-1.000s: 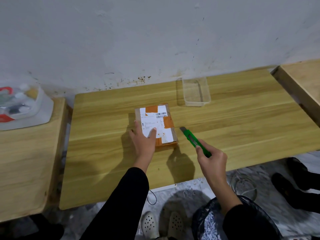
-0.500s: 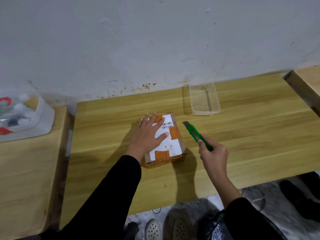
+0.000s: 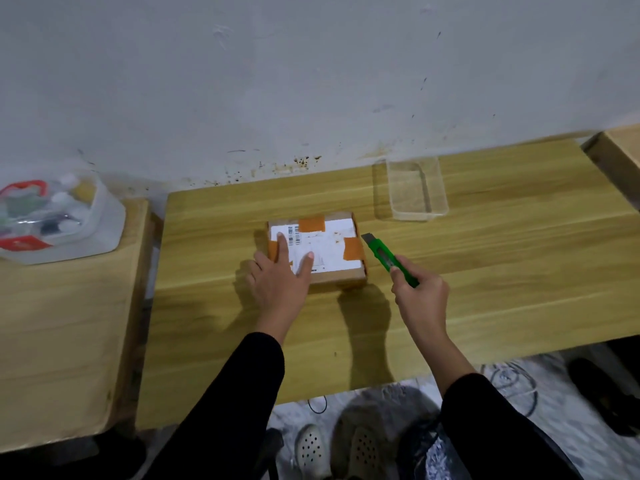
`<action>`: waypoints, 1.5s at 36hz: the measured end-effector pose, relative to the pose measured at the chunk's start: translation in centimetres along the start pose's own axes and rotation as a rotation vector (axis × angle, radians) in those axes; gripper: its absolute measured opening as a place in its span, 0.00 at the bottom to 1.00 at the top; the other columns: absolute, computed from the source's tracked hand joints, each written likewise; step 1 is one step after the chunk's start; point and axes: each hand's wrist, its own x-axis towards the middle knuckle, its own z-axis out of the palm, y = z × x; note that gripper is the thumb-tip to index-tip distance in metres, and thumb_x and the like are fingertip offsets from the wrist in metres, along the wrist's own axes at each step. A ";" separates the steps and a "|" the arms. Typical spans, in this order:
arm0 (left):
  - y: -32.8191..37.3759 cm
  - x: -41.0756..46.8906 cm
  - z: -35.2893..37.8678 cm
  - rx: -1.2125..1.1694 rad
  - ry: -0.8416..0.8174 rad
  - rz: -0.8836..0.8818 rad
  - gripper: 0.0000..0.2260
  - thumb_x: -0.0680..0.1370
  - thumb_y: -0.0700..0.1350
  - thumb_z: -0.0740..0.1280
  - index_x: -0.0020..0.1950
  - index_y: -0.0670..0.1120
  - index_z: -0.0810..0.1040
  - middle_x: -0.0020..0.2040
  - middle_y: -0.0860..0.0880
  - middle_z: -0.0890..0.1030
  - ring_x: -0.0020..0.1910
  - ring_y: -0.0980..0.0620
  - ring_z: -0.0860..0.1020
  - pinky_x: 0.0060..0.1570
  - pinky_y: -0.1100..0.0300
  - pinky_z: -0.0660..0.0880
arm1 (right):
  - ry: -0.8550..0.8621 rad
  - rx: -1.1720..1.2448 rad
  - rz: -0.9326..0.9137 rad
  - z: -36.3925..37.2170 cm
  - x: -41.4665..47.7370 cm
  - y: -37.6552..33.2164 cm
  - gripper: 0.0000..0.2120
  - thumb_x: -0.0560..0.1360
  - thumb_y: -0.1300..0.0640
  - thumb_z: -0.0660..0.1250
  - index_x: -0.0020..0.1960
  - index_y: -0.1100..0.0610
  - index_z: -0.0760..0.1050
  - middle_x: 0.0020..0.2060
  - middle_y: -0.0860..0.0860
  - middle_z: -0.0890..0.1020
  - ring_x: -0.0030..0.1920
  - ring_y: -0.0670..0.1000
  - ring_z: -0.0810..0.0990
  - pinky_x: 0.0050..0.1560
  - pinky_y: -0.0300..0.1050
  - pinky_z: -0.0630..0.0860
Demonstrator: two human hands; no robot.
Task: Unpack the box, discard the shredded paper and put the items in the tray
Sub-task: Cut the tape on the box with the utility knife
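A small cardboard box (image 3: 329,251) with a white shipping label and orange tape lies closed in the middle of the wooden table (image 3: 485,271). My left hand (image 3: 280,282) rests flat on the box's near left corner, fingers spread. My right hand (image 3: 420,299) grips a green utility knife (image 3: 389,259); its blade tip sits just beside the box's right edge. An empty clear plastic tray (image 3: 415,192) stands at the back of the table, right of the box.
A second wooden table (image 3: 59,323) on the left carries a clear plastic bag (image 3: 52,220) of small items. Another table corner (image 3: 616,154) shows at the far right. A black bag holding shredded paper (image 3: 436,455) sits on the floor by my feet.
My left hand has turned the box so its long side faces me and now rests on its left corner. The knife tip has come closer to the box's right edge.
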 end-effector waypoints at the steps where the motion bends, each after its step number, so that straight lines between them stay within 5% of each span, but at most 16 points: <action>1: 0.0 -0.4 0.3 -0.027 -0.003 -0.015 0.32 0.76 0.67 0.49 0.77 0.54 0.49 0.64 0.40 0.64 0.60 0.41 0.64 0.60 0.50 0.60 | -0.005 -0.009 -0.001 0.0 0.0 0.0 0.14 0.75 0.61 0.65 0.60 0.58 0.77 0.29 0.47 0.77 0.26 0.49 0.70 0.28 0.44 0.70; 7: 0.3 -1.1 1.3 -0.170 -0.013 -0.081 0.33 0.75 0.68 0.52 0.76 0.56 0.49 0.66 0.39 0.62 0.63 0.40 0.62 0.63 0.48 0.60 | 0.000 -0.074 -0.043 -0.2 0.3 -0.3 0.14 0.75 0.61 0.65 0.60 0.60 0.77 0.29 0.52 0.79 0.20 0.44 0.67 0.20 0.32 0.63; 18: 0.9 -1.8 1.4 -0.306 -0.046 -0.137 0.33 0.75 0.67 0.55 0.76 0.57 0.48 0.70 0.39 0.60 0.67 0.39 0.60 0.67 0.46 0.59 | -0.018 -0.250 -0.168 0.2 -0.1 -0.9 0.15 0.75 0.61 0.64 0.61 0.60 0.75 0.31 0.54 0.81 0.22 0.46 0.67 0.19 0.32 0.62; 24: 0.9 -2.2 1.1 -0.436 -0.086 -0.130 0.33 0.76 0.65 0.55 0.76 0.58 0.45 0.72 0.41 0.59 0.69 0.39 0.61 0.65 0.46 0.64 | -0.039 -0.397 -0.270 0.7 -0.2 -1.5 0.16 0.76 0.62 0.62 0.63 0.59 0.74 0.32 0.61 0.82 0.27 0.55 0.75 0.28 0.46 0.71; 37: 1.5 -2.2 1.2 -0.542 -0.088 -0.198 0.32 0.76 0.64 0.57 0.76 0.59 0.46 0.75 0.43 0.55 0.70 0.38 0.61 0.64 0.44 0.66 | -0.185 -0.645 -0.296 0.6 -0.1 -3.8 0.14 0.77 0.62 0.57 0.60 0.63 0.74 0.37 0.62 0.79 0.35 0.60 0.76 0.37 0.52 0.78; 54: 1.6 -2.1 1.1 -0.550 -0.087 -0.191 0.32 0.77 0.63 0.58 0.76 0.58 0.46 0.75 0.41 0.54 0.71 0.37 0.60 0.64 0.43 0.65 | -0.164 -0.661 -0.378 -1.6 -3.9 -1.0 0.16 0.75 0.63 0.60 0.62 0.62 0.74 0.30 0.63 0.80 0.28 0.58 0.73 0.29 0.45 0.66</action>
